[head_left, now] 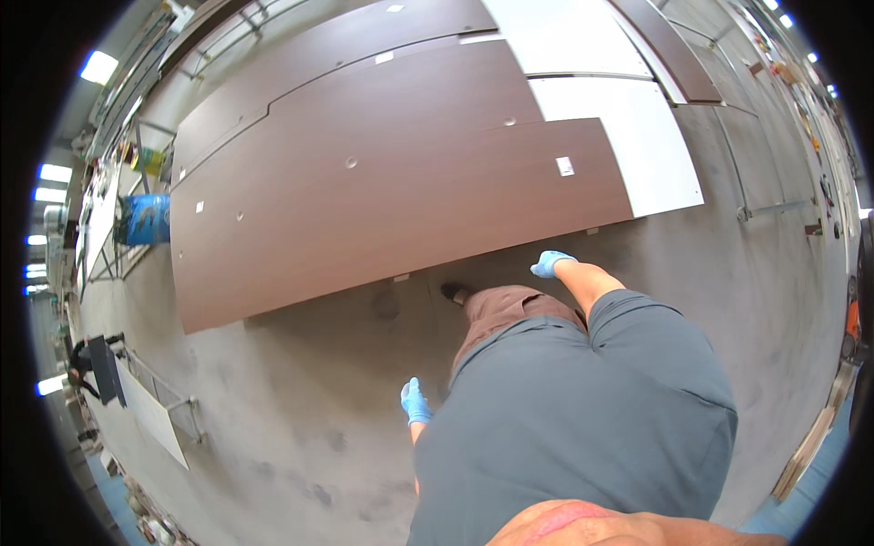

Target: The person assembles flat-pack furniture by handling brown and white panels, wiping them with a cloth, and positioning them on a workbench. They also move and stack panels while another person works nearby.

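Both of my hands wear blue gloves and hang beside my body, away from the panels. My left hand point(414, 402) is low over the floor at my left side, its thumb and fingers slightly apart, with nothing in it. Farther forward, my right hand point(550, 264) is loosely curled and no object shows in it. It is nearest to the front edge of a large dark brown board point(410, 191), which lies flat ahead of me. Small pale labels and round marks dot its surface. At its right end a white board point(651, 146) shows from beneath.
More brown boards point(309, 68) lie beyond the nearest one. A blue drum point(146, 219) stands at the left end. On the far left, a person point(82, 369) is beside a dark panel and a metal rack point(187, 409). Metal frames point(774, 209) stand to the right on the grey floor.
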